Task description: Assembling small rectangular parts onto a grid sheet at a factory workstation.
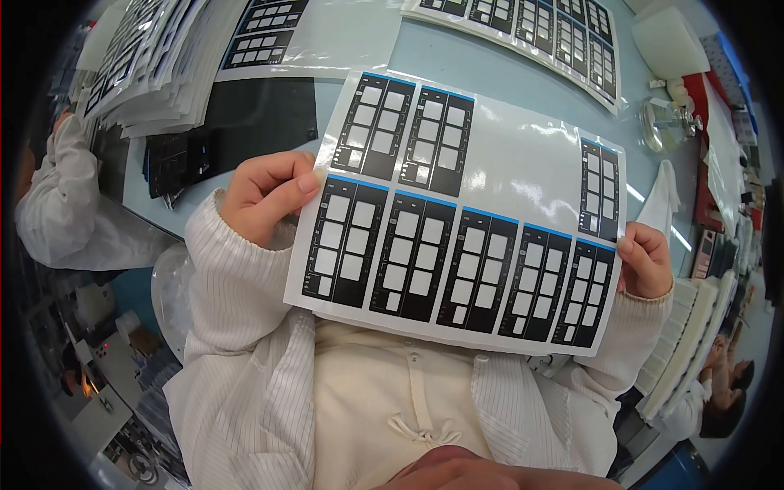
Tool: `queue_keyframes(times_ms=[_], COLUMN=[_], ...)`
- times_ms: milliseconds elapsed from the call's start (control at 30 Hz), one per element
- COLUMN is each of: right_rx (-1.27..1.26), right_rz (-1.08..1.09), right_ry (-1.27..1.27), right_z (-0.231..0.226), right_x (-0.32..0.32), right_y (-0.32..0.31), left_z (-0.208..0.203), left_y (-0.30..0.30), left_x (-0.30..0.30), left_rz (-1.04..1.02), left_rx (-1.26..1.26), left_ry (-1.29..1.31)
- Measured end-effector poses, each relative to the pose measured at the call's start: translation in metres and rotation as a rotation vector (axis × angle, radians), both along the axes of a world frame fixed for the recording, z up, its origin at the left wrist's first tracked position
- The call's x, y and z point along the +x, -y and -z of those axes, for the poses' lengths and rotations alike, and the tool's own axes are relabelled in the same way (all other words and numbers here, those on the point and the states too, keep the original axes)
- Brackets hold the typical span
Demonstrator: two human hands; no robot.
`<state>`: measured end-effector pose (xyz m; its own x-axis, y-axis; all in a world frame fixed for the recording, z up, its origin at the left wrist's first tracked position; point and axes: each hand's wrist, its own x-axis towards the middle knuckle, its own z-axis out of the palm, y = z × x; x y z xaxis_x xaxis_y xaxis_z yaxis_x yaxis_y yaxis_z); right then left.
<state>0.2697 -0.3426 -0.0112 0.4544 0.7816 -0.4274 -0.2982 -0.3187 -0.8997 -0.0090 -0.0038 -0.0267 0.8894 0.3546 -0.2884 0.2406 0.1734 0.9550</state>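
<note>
A glossy white backing sheet [523, 163] with rows of black, blue-topped sticker panels is held up in front of my body, tilted. My left hand [265, 196] pinches its left edge between thumb and fingers. At the opposite edge, my right hand [647, 257] grips the sheet with the thumb on top. Each black panel [335, 237] has several white window shapes. The upper row has a bare gap between the two panels on the left and one at the right end. What lies under the sheet is hidden.
A tall stack of similar sheets [155, 73] stands at the far left, beside a black flat piece [261, 114]. More panel sheets [531, 33] lie at the back. A glass jar [665, 122] and white roll [670, 41] stand far right. Another person's sleeve [69, 196] is at left.
</note>
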Motion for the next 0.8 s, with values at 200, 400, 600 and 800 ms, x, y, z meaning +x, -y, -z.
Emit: queue_keyframes(times_ms=[200,400,600,800], right_rx=[0.034,0.035,-0.006,-0.005], right_rz=[-0.03,-0.025,0.01,-0.002], right_ry=[-0.009,-0.003,-0.011,-0.012], right_z=[0.0053,0.0049,-0.0009,0.002], right_x=[0.0038,0.0027,-0.0027,-0.0007], right_y=[0.0035,0.0025,-0.0008,-0.0021], left_z=[-0.0069,-0.0052,-0.0061,-0.0006], left_y=[-0.0005,-0.0022,-0.0014,-0.0024], left_x=[0.0017,0.0015,-0.0004,0.0007], left_rz=[-0.017,-0.018,-0.035,-0.008], left_rx=[-0.02,-0.022,-0.033,-0.04], left_ry=[-0.051,-0.063,-0.056,-0.065])
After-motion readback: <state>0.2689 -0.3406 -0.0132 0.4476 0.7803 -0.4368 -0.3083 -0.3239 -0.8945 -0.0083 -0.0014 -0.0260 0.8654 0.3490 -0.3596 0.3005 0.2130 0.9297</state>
